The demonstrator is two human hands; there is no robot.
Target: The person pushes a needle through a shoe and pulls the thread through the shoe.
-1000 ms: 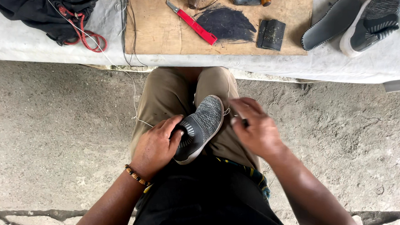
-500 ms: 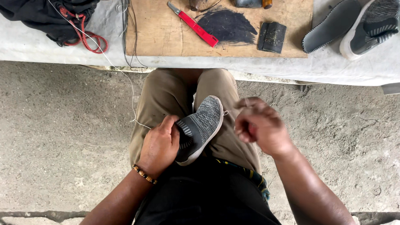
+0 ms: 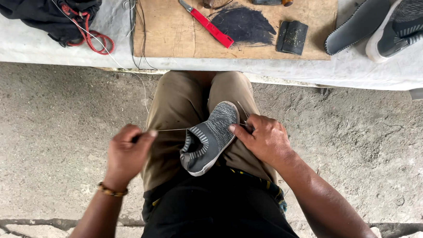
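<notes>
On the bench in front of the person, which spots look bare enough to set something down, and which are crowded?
Bare grey bench cover shows along the near edge below the wooden board, and between the dark cloth with red cord and the board, though threads cross there. The board's left half is bare. Crowded: the board's right half, with red knife and black block, and the far right, with insole and shoe.
</notes>
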